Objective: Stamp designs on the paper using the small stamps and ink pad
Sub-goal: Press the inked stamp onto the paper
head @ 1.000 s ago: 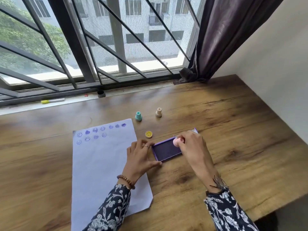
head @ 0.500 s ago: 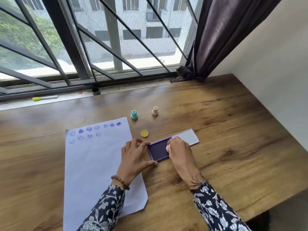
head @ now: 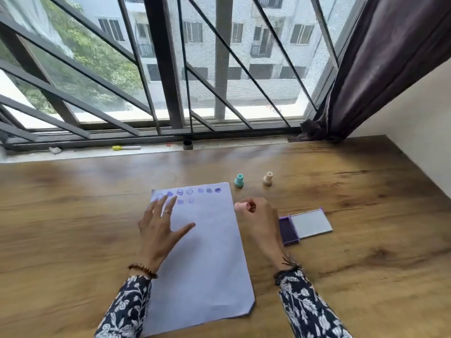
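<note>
Left hand: your left hand [head: 163, 228] lies spread on the paper [head: 207, 259], fingers splayed, palm down, gripping nothing; its fingertips reach into the stamped rows at the top left of the sheet
Right hand: your right hand [head: 260, 215] is closed round a pink stamp [head: 240, 206], which sticks out to the left of your fingers, just at the paper's right edge; whether it touches the sheet you cannot tell, the picture is blurred there
Paper: pale sheet between your two hands and under the left one, long side running away from you, one near corner cut off
Prints [head: 189, 192]: purple marks in two short rows just beyond your left fingertips, some smiley faces, some filled blobs
Ink pad [head: 289, 229]: just right of your right hand, on the table [head: 366, 264], open, with the dark purple pad nearest your wrist and the lid [head: 311, 223] folded out flat beyond it
Teal stamp [head: 239, 181]: upright on the table, beyond your right hand, just off the paper's top right corner
Beige stamp [head: 268, 178]: upright, to the right of the teal stamp, apart from it
Sleeves: both forearms in dark floral sleeves; a bead bracelet [head: 142, 270] on your left wrist
</note>
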A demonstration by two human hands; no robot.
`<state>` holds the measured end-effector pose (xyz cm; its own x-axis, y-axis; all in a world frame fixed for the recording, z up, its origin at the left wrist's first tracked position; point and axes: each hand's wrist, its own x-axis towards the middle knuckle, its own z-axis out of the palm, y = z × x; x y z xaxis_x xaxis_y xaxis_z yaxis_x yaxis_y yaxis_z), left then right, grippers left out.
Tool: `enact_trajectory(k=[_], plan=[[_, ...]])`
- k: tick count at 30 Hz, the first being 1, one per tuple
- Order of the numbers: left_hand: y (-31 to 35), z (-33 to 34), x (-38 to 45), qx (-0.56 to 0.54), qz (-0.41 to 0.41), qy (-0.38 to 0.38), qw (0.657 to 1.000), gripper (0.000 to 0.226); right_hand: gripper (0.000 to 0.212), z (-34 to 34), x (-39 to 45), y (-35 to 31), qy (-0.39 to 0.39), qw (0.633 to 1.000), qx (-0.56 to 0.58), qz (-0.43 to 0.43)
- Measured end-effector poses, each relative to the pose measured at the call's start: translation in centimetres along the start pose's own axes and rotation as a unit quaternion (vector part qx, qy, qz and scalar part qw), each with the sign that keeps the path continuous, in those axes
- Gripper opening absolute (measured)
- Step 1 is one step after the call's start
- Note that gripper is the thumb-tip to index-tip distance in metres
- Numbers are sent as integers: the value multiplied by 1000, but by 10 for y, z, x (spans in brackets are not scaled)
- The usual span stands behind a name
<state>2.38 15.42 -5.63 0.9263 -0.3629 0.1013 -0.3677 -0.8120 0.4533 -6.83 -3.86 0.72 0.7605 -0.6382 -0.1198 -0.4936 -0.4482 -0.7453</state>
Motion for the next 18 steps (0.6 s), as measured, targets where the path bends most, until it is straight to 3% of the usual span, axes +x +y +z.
enact_trajectory(k=[3, 6, 18], plan=[[-30, -6, 3, 22, -68, -43, 996, 123, 16, 42, 10, -28, -3, 999, 11, -42], [-40, 4, 1, 60, -70, -88, 992, 125, 18, 74, 22, -38, -1, 999, -1, -54], [-45, 14, 1, 71, -68, -51, 994, 126, 22, 105, 39, -30, -4, 966, -197, -169]])
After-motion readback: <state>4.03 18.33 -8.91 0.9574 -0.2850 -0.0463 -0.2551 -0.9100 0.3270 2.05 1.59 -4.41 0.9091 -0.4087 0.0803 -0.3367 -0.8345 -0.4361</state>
